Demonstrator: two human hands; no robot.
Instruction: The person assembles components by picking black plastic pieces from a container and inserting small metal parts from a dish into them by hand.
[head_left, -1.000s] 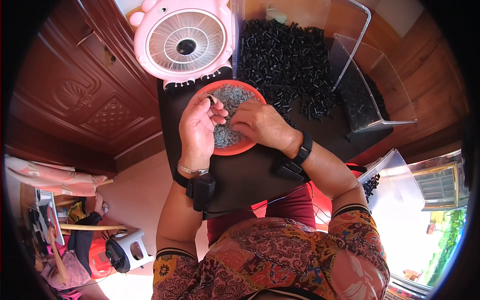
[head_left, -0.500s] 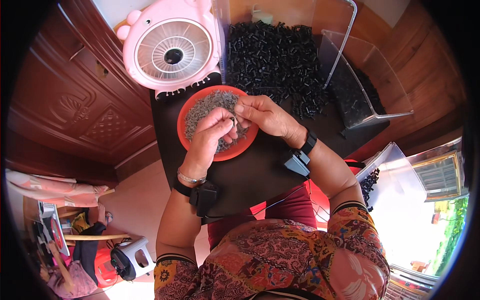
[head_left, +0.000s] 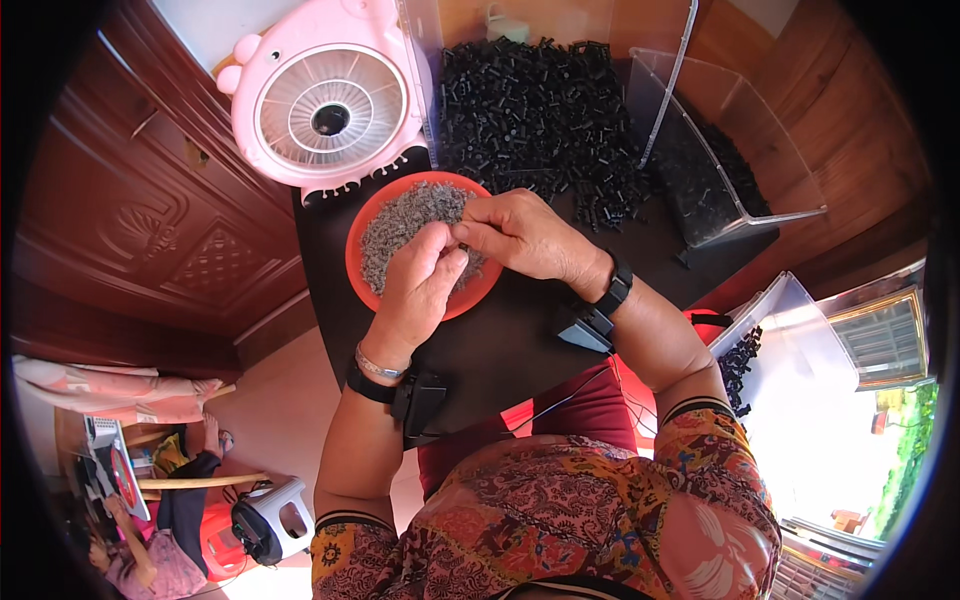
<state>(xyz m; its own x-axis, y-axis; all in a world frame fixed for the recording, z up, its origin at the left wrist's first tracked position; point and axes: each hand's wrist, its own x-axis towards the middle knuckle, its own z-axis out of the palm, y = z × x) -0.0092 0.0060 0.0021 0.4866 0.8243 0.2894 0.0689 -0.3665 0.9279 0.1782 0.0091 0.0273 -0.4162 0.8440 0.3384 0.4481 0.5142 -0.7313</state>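
Note:
Over an orange-red bowl heaped with small grey parts, my two hands meet fingertip to fingertip. My left hand is closed in a pinch; half a second ago a small black part showed in it, but the fingers now hide it. My right hand comes in from the right, its thumb and forefinger pinched against the left fingertips. Anything in the right fingers is too small or hidden to make out. Behind the bowl lies a big pile of short black plastic parts.
A pink animal-shaped fan stands at the far left of the black table. Clear plastic bins with black parts sit at the right, one lower down. Another person sits at the lower left, near a grey-white stool.
My fingertips have come together, and the black part seen in my left hand is now covered. The whole view has shifted slightly.

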